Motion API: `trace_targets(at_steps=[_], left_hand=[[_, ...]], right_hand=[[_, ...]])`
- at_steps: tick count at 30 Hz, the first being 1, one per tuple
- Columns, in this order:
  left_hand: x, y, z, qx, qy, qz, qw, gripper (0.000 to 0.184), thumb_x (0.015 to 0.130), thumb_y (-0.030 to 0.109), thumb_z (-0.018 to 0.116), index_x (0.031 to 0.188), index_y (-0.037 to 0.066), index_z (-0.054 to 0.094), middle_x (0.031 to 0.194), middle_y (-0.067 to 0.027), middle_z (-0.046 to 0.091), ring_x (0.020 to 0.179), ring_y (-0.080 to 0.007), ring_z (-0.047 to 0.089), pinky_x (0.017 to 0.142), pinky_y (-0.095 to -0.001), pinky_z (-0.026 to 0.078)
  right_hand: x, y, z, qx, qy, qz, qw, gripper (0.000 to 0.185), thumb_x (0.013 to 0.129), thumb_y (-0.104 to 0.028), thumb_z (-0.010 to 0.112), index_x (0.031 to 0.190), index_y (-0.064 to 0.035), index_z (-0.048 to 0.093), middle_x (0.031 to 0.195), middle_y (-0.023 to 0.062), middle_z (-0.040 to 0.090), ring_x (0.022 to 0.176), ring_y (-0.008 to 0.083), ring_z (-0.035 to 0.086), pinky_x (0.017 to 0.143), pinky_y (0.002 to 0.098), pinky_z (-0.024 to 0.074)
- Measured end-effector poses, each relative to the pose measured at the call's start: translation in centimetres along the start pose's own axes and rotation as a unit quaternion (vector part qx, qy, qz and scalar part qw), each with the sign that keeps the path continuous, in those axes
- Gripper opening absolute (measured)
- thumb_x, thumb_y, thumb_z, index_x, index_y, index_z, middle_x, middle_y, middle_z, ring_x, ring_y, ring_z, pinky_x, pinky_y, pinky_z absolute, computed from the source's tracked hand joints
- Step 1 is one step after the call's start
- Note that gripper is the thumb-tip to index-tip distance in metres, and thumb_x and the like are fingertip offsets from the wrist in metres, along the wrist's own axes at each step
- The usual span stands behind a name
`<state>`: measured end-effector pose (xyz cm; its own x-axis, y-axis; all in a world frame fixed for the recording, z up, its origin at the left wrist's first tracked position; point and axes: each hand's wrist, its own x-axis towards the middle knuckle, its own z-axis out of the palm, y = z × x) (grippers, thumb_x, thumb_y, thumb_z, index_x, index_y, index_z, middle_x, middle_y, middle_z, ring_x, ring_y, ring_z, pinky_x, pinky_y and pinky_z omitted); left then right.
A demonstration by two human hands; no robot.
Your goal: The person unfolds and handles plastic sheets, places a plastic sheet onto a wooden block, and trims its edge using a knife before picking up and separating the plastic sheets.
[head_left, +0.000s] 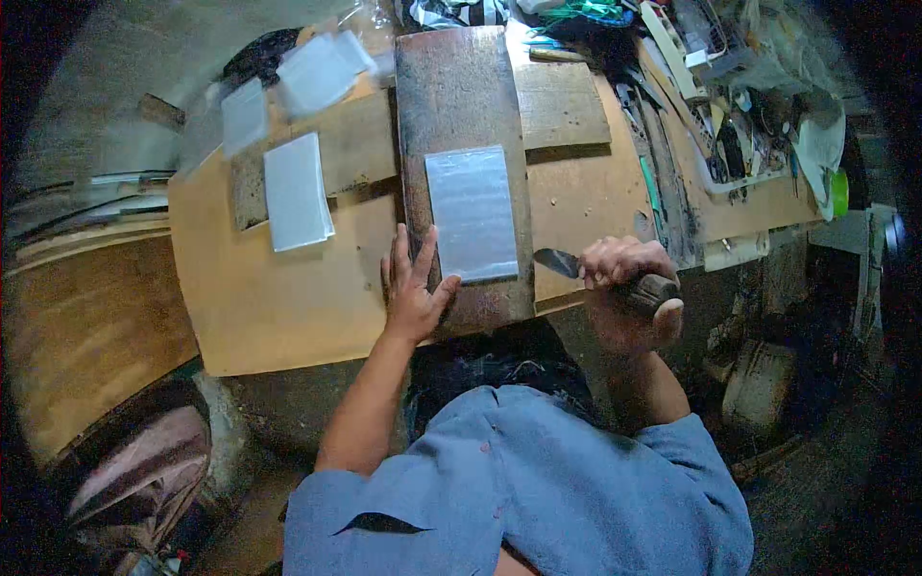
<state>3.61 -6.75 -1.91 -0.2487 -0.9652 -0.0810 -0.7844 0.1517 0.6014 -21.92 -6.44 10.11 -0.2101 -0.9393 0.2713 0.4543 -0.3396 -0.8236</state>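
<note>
On a long dark wooden board (456, 96) lies a flat pile of shiny translucent plastic sheets (473, 211). My left hand (417, 288) rests open at the pile's lower left side, fingers spread, thumb by its bottom corner. To the right, my right hand (629, 274) is closed around the thick wooden handle (655, 294) of a knife. The knife's short dark blade (557, 261) points left, just beyond the board's right edge and apart from the pile. Whether the pile is loose sheets or bags, I cannot tell.
Left of the board, a white stack of sheets (298, 192) lies partly over a wooden plank (357, 144). More translucent plastic (322, 72) sits farther back. A wooden block (562, 104) is on the right. Tools crowd a tray (744, 178) at the far right of the tabletop (279, 317).
</note>
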Motion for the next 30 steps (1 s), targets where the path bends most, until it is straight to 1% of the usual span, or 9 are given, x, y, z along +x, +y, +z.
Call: trace_targets(at_steps=[10,12,15,19,21,24,26,28,30], left_hand=[[0.2,0.5,-0.3,0.01,-0.01,-0.028,1.0,0.073,0.082,0.048,0.06,0.145,0.03,0.027,0.151,-0.0201,0.013,0.138,-0.0356,0.018,0.109,-0.0543,0.009],[0.2,0.5,-0.3,0.013,-0.022,-0.027,0.999,0.077,0.081,0.044,0.063,0.145,0.026,0.025,0.152,-0.0196,0.009,0.139,-0.0356,0.015,0.11,-0.0539,0.005],[0.3,0.8,-0.5,0.019,-0.023,-0.03,0.999,0.077,0.081,0.045,0.063,0.145,0.026,0.026,0.151,-0.0201,0.01,0.139,-0.0356,0.016,0.11,-0.0541,0.006],[0.2,0.6,-0.3,0.035,-0.023,-0.034,0.999,0.076,0.081,0.046,0.062,0.145,0.026,0.026,0.151,-0.02,0.01,0.139,-0.0355,0.016,0.11,-0.054,0.007],[0.3,0.7,-0.4,0.029,-0.023,-0.033,0.999,0.076,0.081,0.048,0.062,0.145,0.026,0.027,0.151,-0.02,0.011,0.139,-0.0352,0.016,0.11,-0.0538,0.007],[0.2,0.5,-0.1,0.041,-0.016,-0.029,0.999,0.075,0.081,0.049,0.061,0.145,0.026,0.028,0.151,-0.02,0.012,0.139,-0.0349,0.016,0.11,-0.0537,0.008],[0.3,0.6,-0.2,0.038,-0.019,-0.034,0.999,0.075,0.081,0.049,0.061,0.144,0.026,0.028,0.151,-0.02,0.012,0.139,-0.0349,0.016,0.11,-0.0537,0.008],[0.2,0.6,-0.2,0.035,-0.022,-0.04,0.998,0.075,0.081,0.049,0.061,0.144,0.026,0.028,0.151,-0.0199,0.013,0.138,-0.0349,0.017,0.11,-0.0536,0.008],[0.2,0.7,-0.1,0.031,-0.013,-0.035,0.999,0.074,0.081,0.049,0.061,0.144,0.026,0.028,0.151,-0.0204,0.012,0.138,-0.0348,0.017,0.109,-0.0538,0.008]], right_hand=[[4.1,1.5,2.4,-0.023,-0.008,0.019,1.0,0.061,0.081,-0.066,0.049,0.08,-0.0043,0.045,0.068,0.0069,0.043,0.062,0.0201,0.042,0.061,0.0371,0.0373],[5.0,2.3,2.7,0.009,-0.056,0.014,0.998,0.062,0.08,-0.067,0.05,0.08,-0.005,0.045,0.069,0.0062,0.042,0.063,0.0199,0.041,0.062,0.0373,0.0369],[6.5,2.6,3.7,0.041,-0.118,-0.019,0.992,0.064,0.078,-0.069,0.051,0.081,-0.0055,0.046,0.071,0.0054,0.043,0.064,0.0198,0.041,0.064,0.0368,0.0366],[7.7,4.0,5.1,0.058,-0.108,-0.015,0.992,0.063,0.077,-0.068,0.054,0.081,-0.0058,0.047,0.073,0.0047,0.043,0.067,0.0195,0.042,0.064,0.0366,0.036],[7.9,6.2,4.7,0.051,-0.083,0.019,0.995,0.06,0.077,-0.065,0.057,0.084,-0.0059,0.049,0.074,0.0042,0.043,0.069,0.0196,0.042,0.065,0.0367,0.0353],[8.9,5.0,4.9,0.042,-0.072,0.045,0.995,0.058,0.076,-0.063,0.058,0.087,-0.0059,0.051,0.075,0.0044,0.043,0.071,0.0204,0.042,0.068,0.0368,0.0354],[9.3,5.3,4.5,0.092,-0.089,0.017,0.992,0.06,0.076,-0.063,0.058,0.091,-0.0058,0.053,0.076,0.0045,0.043,0.072,0.0207,0.042,0.069,0.0364,0.0352],[9.7,5.3,4.6,0.018,-0.071,0.047,0.996,0.06,0.076,-0.064,0.057,0.093,-0.006,0.054,0.076,0.0049,0.044,0.071,0.0206,0.042,0.069,0.0362,0.0347],[10.6,6.7,3.7,0.042,-0.107,0.017,0.993,0.06,0.077,-0.064,0.056,0.093,-0.0056,0.054,0.077,0.0062,0.045,0.071,0.0207,0.042,0.068,0.0364,0.0352]])
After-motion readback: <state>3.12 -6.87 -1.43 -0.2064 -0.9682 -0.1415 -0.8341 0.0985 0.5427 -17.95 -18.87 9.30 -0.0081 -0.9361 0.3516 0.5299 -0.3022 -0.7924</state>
